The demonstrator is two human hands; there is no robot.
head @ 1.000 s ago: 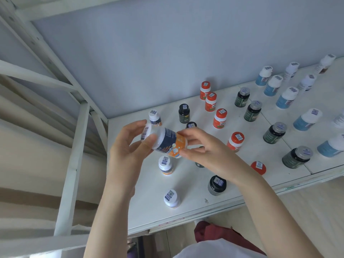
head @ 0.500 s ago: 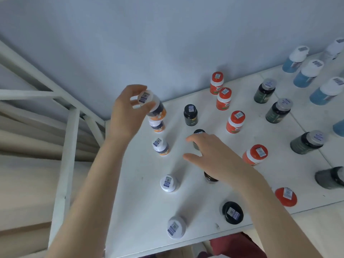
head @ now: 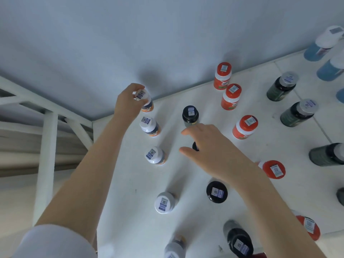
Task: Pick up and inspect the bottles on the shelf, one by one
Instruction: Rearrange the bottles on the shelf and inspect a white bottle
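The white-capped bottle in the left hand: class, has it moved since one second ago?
Yes. The white-capped bottle went from in front of the row to its far end by the back wall, held by the left hand.

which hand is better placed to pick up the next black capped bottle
Right. The right hand hovers open directly over the column of black-capped bottles, fingertips beside the rear black-capped bottle. The left hand is busy, gripping the white-capped bottle at the shelf's back corner.
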